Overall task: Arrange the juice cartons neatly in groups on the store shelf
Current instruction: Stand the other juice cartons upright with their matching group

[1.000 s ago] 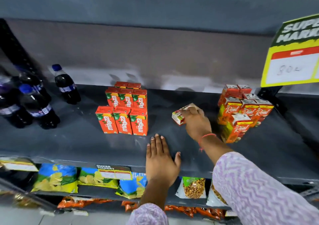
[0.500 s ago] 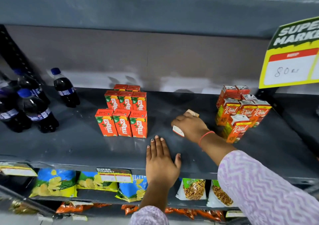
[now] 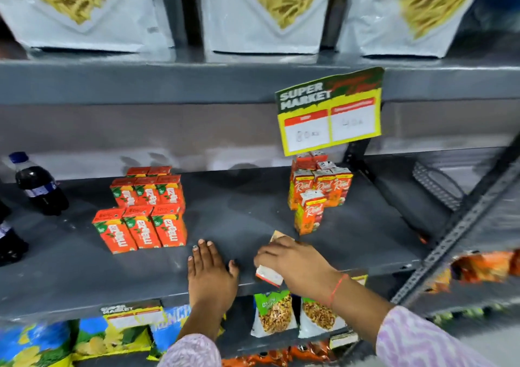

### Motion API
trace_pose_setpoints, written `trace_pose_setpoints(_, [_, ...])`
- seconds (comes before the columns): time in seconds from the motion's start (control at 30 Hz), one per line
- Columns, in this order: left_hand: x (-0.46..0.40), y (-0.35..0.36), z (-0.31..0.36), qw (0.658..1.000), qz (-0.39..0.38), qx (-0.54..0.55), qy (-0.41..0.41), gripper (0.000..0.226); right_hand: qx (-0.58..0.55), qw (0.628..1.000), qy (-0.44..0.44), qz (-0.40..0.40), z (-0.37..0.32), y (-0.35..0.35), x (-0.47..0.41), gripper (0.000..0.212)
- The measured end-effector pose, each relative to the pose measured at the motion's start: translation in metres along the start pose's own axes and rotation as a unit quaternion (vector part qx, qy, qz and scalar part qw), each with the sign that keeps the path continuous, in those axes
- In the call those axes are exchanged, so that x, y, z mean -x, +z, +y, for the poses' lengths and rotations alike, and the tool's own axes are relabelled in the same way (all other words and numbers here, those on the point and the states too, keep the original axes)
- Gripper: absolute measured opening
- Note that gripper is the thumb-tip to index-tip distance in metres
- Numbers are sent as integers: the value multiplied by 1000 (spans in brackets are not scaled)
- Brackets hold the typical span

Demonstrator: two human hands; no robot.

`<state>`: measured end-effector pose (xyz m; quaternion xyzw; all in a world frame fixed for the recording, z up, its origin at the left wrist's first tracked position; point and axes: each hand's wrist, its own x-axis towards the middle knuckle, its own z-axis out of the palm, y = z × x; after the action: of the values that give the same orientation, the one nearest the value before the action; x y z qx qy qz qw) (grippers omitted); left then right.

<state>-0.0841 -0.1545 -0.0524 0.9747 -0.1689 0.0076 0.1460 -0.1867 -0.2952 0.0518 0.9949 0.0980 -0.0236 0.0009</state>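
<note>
status: two groups stand on the shelf [image 3: 84, 276]. the maaza group [image 3: 143, 209] at centre-left is squared up in rows, fronts facing out. the real group [image 3: 319, 189] at right, under the price sign [image 3: 329, 113], is upright but looser, with one carton standing alone in front of the rest.

remaining: one loose carton [image 3: 269, 274] is not in either group. it lies tilted at the shelf's front edge, between the two groups and nearer the real group. its print suggests it belongs there, though the hand covers most of it. judged from this, the task is near its end: stand this carton up, place it, and straighten the real group.

hands: the right hand [image 3: 292, 259] covers the carton from above, fingers curled and closed around it. the left hand [image 3: 209, 273] lies flat on the shelf edge, fingers together, holding nothing.

change from the earlier frames: the carton and right hand have come from deep on the shelf, beside the real group, out to the front edge. the left hand has not moved. the view has tilted up, so the bags [image 3: 267, 6] on the upper shelf now show.
</note>
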Motion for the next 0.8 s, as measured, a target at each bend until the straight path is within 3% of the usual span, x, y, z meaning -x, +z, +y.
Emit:
trace_pose_setpoints(0.1, [1, 4, 15, 1000, -14, 21, -12, 96, -43, 997, 52, 30, 19, -16, 25, 58])
trace_pose_setpoints(0.23, [3, 5, 47, 999, -16, 48, -16, 94, -104, 987, 121, 29, 58, -34, 53, 42])
trace_pose_setpoints(0.3, [3, 6, 60, 997, -19, 65, -24, 90, -149, 976, 155, 25, 81, -39, 63, 47])
trace_pose_setpoints(0.43, [4, 12, 63, 996, 5, 84, -27, 98, -237, 944, 223, 53, 127, -45, 71, 60])
trace_pose_setpoints(0.63, [2, 17, 59, 998, -1, 51, -27, 98, -376, 867, 301, 126, 173, -38, 62, 54])
trace_pose_setpoints(0.8, [2, 17, 60, 999, -15, 22, -30, 89, -433, 829, 334, 119, 185, -17, 43, 59])
